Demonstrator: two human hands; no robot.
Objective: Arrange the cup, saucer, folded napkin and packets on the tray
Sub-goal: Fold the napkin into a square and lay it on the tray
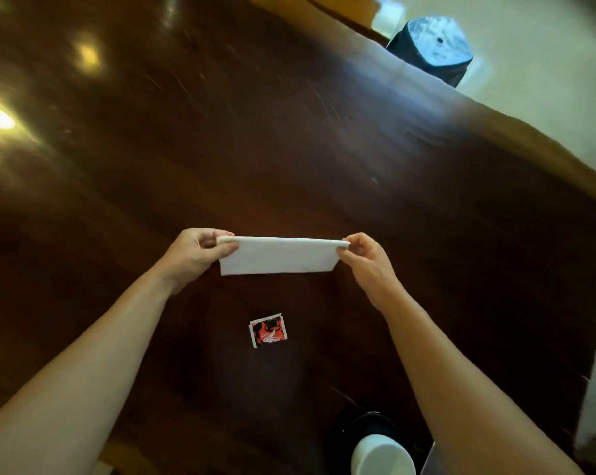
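A white folded napkin is stretched between both hands just above the dark wooden table. My left hand pinches its left end and my right hand pinches its right end. Nearer to me a red and black packet lies flat on the table. At the bottom edge a white cup stands on what looks like a dark saucer, partly hidden by my right forearm. No tray can be made out.
The table's right edge runs diagonally from the top middle down to the right, with pale floor beyond it. A dark stool or seat stands on the floor past the far edge. Lamp reflections glare on the table at the left.
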